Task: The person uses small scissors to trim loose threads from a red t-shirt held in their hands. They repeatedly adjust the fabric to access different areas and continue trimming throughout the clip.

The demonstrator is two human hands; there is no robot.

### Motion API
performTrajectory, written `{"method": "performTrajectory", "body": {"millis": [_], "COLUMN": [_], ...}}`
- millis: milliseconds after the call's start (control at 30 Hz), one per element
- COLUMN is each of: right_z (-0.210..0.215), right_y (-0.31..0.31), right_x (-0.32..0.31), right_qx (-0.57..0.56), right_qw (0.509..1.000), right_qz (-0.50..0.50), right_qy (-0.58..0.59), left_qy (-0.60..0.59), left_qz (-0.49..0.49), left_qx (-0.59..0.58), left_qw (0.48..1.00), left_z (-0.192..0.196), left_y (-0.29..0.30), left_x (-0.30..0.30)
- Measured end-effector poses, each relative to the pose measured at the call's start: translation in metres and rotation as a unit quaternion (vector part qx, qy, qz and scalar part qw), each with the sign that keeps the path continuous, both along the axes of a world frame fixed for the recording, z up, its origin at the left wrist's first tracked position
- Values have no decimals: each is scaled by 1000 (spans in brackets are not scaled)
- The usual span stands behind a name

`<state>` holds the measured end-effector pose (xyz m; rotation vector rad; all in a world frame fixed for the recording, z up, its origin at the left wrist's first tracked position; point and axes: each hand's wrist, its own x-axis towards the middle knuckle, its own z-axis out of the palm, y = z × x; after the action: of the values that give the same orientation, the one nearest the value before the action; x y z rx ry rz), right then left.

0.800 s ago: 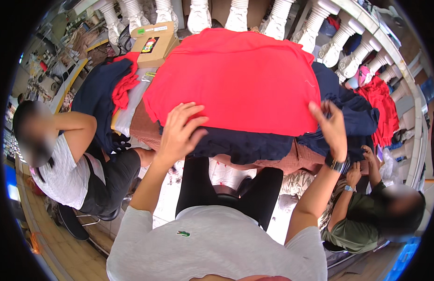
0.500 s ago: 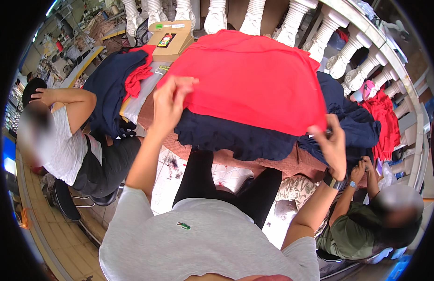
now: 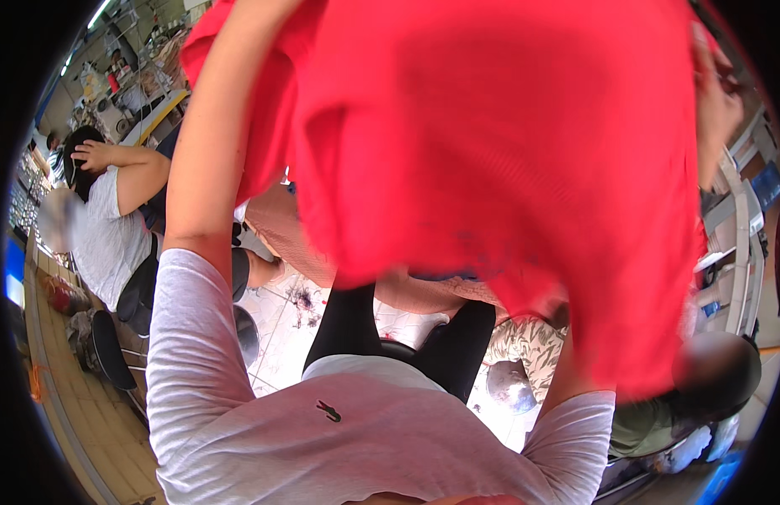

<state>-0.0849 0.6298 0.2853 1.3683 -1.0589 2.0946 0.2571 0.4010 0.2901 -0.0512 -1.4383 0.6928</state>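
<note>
Red cloth (image 3: 491, 151), filling upper frame: our right hand (image 3: 716, 101) grips its edge; left hand's grip hidden.

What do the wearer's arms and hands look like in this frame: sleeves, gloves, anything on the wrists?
Both arms are bare from short light grey T-shirt sleeves down. The shirt has a small dark emblem on the chest. No gloves show on the right hand; its wrist is hidden by red cloth. The left hand is out of view, above the frame edge.
</note>
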Motion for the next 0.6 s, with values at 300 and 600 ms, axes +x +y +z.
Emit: {"method": "performTrajectory", "body": {"millis": [300, 600], "right_z": [-135, -265], "right_y": [-96, 14], "right_x": [-93, 29], "right_qx": [407, 395], "right_qw": [906, 899], "right_qz": [-104, -24], "right_qy": [-59, -188], "left_qy": [-185, -281], "left_qz": [21, -240], "left_qx": [305, 413], "left_qw": [934, 833], "left_z": [-110, -266], "left_y": [-108, 70], "left_x": [-93, -92]}}
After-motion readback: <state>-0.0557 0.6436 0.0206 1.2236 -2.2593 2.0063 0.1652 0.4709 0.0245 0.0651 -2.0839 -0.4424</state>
